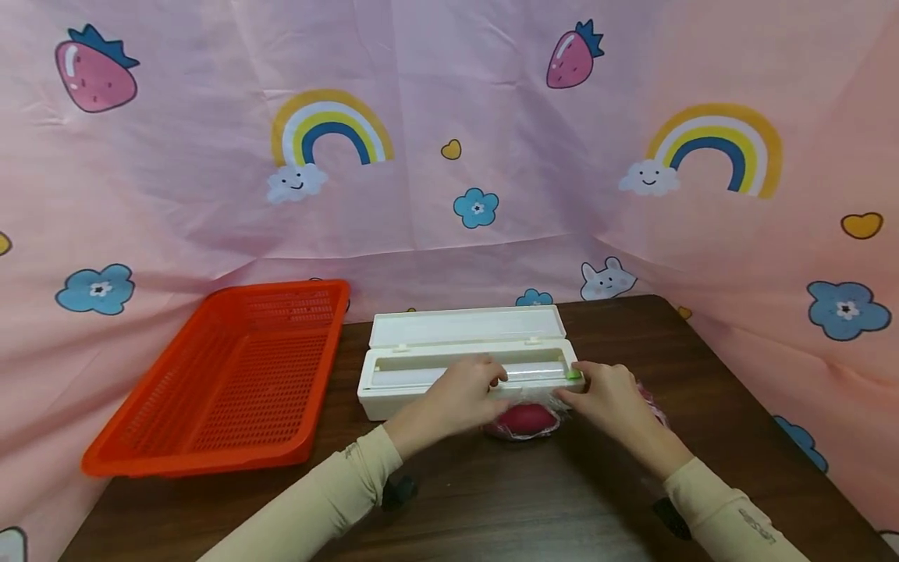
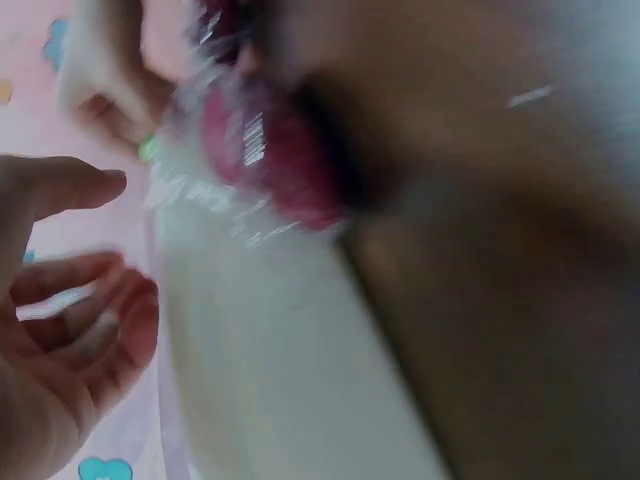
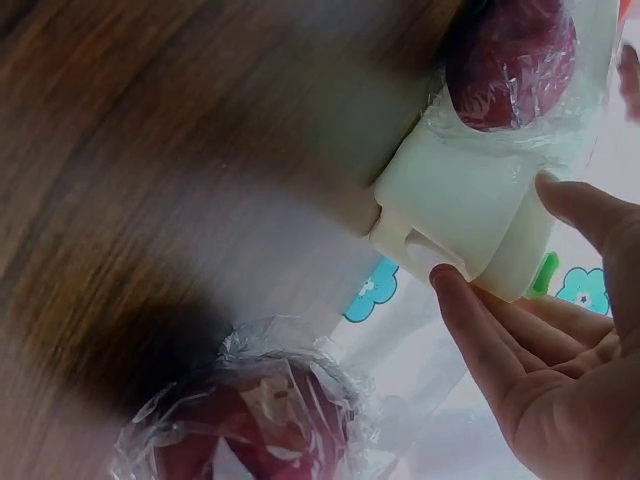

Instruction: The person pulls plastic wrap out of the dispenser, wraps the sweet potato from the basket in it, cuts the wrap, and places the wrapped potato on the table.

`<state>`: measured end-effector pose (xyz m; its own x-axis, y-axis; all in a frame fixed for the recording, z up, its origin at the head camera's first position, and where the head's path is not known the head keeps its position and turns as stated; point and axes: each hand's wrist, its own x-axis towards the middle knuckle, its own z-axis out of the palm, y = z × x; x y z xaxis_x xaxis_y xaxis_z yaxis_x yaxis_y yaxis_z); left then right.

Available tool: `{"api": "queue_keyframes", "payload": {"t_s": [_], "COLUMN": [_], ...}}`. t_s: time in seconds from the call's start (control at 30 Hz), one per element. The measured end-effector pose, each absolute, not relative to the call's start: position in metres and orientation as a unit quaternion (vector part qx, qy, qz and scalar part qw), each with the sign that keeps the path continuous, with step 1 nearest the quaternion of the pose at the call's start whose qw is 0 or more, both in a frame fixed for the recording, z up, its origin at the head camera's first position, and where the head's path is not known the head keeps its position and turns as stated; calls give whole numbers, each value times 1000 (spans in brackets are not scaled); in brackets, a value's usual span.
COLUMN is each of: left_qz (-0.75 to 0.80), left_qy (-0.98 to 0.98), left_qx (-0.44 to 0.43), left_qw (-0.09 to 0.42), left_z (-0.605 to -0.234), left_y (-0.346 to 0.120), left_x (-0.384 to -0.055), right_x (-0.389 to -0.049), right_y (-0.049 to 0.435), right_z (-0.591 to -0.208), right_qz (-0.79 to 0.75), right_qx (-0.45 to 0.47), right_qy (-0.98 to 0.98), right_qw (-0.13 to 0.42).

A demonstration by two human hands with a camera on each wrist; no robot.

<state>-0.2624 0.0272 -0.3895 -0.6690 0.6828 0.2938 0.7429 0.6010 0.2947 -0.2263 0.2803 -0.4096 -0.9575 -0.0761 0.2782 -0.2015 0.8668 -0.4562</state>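
Note:
A white cling film dispenser [image 1: 396, 405] lies on the table with its lid [image 1: 467, 327] raised at the back, a film roll [image 1: 527, 371] inside. My right hand [image 1: 609, 396] grips its right end, thumb and fingers around the corner beside a green slider [image 1: 573, 374]. Above the front edge, my left hand [image 1: 460, 398] hovers with loosely bent fingers and thumb apart, holding nothing. A round red item [image 1: 527, 420] wrapped in clear film sits against the dispenser's front. Near the right wrist is a second wrapped dark-red item [image 3: 250, 425], partly hidden by that hand in the head view. Their kind is unclear.
An orange plastic basket [image 1: 309, 437] stands at the left of the dark wooden table [image 1: 492, 507]. A pink printed cloth [image 1: 421, 195] hangs behind and along the sides. Two small dark objects, partly covered by the sleeves, show near the wrists.

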Motion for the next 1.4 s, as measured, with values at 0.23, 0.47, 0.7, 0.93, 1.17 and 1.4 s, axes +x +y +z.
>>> {"api": "queue_keyframes", "payload": {"t_s": [0.23, 0.47, 0.7, 0.93, 1.17, 1.4], "left_qz": [-93, -109, -140, -180, -211, -252], "left_qy": [-899, -893, -903, -888, -888, -883], "left_qx": [-409, -408, -381, -401, -401, -395], "left_qw": [128, 157, 138, 134, 81, 12], "left_z": [-417, -437, -454, -457, -450, -437], "left_y": [19, 23, 25, 26, 21, 13], "left_x": [-236, -233, -233, -238, -241, -243], "right_x": [-223, -217, -210, -205, -196, -185], "right_y": [283, 280, 273, 269, 257, 239], "right_z": [-410, -414, -421, -425, -424, -424], "right_qz": [242, 186, 135, 135, 192, 276], "right_qx": [70, 53, 89, 181, 277, 344], "right_qy": [-959, -972, -961, -924, -884, -861], "right_qw": [127, 136, 224, 310, 324, 253]}}
